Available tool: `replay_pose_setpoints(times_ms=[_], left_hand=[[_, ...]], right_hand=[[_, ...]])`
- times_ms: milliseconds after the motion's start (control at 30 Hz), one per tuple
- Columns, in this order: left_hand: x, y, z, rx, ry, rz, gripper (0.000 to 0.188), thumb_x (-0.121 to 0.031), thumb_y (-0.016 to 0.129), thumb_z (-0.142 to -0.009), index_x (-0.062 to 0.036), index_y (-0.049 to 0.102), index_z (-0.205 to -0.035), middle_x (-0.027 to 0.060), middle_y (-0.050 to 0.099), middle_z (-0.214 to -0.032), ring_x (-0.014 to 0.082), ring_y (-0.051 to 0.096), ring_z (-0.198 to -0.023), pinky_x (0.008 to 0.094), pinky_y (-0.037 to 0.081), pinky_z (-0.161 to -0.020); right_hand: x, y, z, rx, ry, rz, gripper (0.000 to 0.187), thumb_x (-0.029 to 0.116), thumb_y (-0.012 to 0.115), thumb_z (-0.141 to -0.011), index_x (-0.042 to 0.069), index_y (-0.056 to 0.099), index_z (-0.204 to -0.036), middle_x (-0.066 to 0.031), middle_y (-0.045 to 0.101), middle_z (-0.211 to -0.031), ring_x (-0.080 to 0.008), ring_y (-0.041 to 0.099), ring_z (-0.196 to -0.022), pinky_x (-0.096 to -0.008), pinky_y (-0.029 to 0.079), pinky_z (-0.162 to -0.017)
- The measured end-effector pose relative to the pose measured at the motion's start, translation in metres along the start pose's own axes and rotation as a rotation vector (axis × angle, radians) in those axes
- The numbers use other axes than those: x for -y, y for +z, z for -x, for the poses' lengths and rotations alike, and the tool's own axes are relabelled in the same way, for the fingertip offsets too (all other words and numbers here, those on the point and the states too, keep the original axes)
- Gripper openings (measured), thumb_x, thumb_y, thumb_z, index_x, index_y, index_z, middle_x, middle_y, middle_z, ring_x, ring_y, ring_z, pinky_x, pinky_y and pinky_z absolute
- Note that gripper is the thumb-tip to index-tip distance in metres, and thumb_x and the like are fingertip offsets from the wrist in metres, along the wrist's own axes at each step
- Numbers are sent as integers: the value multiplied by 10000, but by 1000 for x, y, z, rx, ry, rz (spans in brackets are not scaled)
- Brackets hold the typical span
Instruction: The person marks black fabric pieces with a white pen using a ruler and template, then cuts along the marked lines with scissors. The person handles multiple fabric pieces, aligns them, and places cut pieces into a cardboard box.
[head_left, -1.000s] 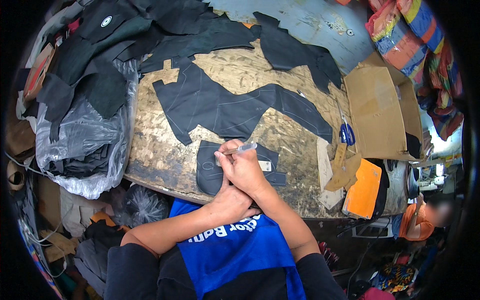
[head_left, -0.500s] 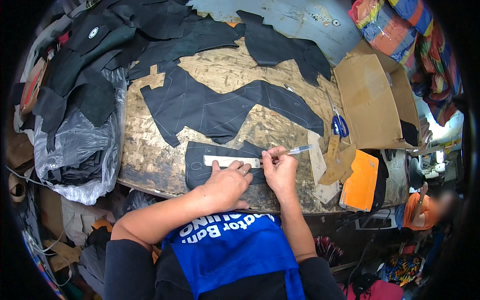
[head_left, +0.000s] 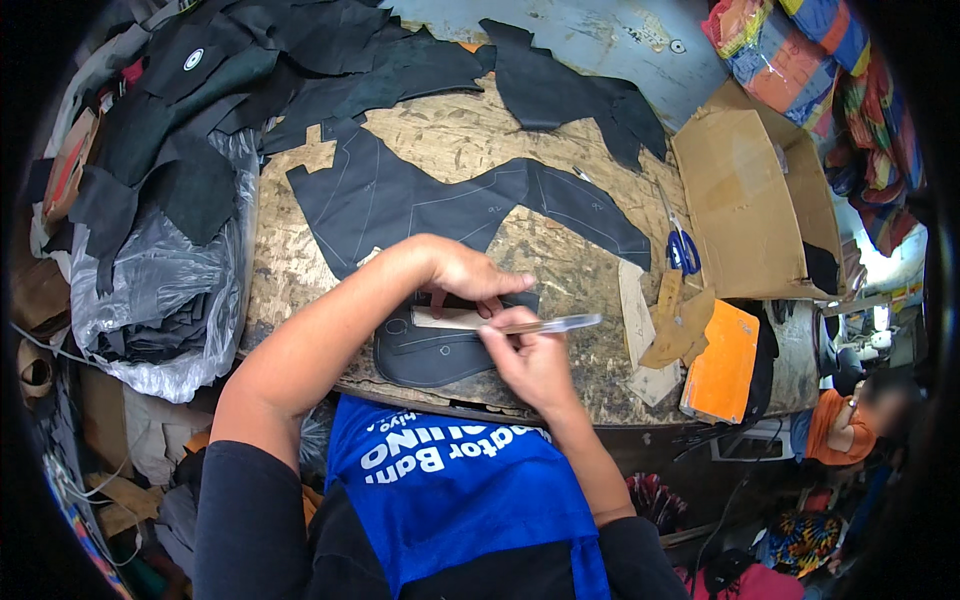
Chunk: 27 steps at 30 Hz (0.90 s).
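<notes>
A pale straight strip [head_left: 447, 318], like a short ruler or template, lies on a small black leather-like piece [head_left: 425, 367] with light outlines drawn on it. My left hand [head_left: 462, 272] reaches over from the far side. Its fingertips rest on the strip, and its thumb sticks out apart to the right. My right hand [head_left: 532, 365] grips a pen [head_left: 570, 323] with a clear barrel, its back end pointing right. The writing tip is hidden by my fingers, close to the strip's right end.
Larger marked black pieces [head_left: 450, 205] lie beyond my hands. Blue-handled scissors [head_left: 682, 250], brown card patterns [head_left: 678, 330] and an orange pad [head_left: 722, 362] are at right, with a cardboard box [head_left: 735, 200] behind. A plastic bag of black scraps [head_left: 165, 330] stands left. A person in orange [head_left: 840, 425] is far right.
My left hand has swung from the strip's near side to its far side, still touching it. My right hand has moved slightly left and nearer with the pen, uncovering more of the black piece.
</notes>
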<state>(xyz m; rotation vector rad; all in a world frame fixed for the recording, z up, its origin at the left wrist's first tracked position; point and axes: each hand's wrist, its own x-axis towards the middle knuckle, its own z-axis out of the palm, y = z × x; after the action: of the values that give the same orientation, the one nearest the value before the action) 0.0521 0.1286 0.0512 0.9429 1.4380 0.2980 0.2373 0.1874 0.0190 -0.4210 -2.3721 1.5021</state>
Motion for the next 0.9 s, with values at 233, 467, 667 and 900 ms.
replay_pose_setpoints(times_ms=[233, 467, 667, 900], left_hand=[[3, -8, 0, 75, 9, 217, 848, -702, 240, -886, -96, 176, -1476, 147, 490, -1355, 302, 475, -1239, 482, 506, -857], [-4, -7, 6, 13, -54, 126, 892, -703, 246, -888, 46, 423, -1340, 167, 506, -1330, 298, 511, -1193, 430, 513, -872], [-2, -5, 4, 24, -9, 154, 867, -690, 242, -899, 33, 443, -1332, 165, 519, -1316, 280, 542, -1152, 410, 548, -789], [-1, 0, 6, -49, 66, 45, 774, -642, 264, -927, -45, 337, -1416, 153, 573, -1257, 246, 551, -1149, 375, 524, -825]], right_hand=[[1, 50, -19, 63, -296, 89, 125, 129, 679, -809, 41, 599, -848, -117, 614, -768, -276, 605, -718, -372, 470, -702], [14, 40, -17, -34, -130, 242, 93, 104, 650, -804, 46, 583, -775, -121, 618, -703, -292, 622, -681, -374, 478, -669], [13, 46, -23, 6, -372, 211, 76, 122, 653, -789, 60, 610, -796, -140, 633, -746, -322, 625, -696, -413, 493, -616], [0, -11, -2, -175, -40, 368, 62, 82, 623, -798, 20, 627, -796, -148, 630, -676, -318, 633, -599, -391, 500, -547]])
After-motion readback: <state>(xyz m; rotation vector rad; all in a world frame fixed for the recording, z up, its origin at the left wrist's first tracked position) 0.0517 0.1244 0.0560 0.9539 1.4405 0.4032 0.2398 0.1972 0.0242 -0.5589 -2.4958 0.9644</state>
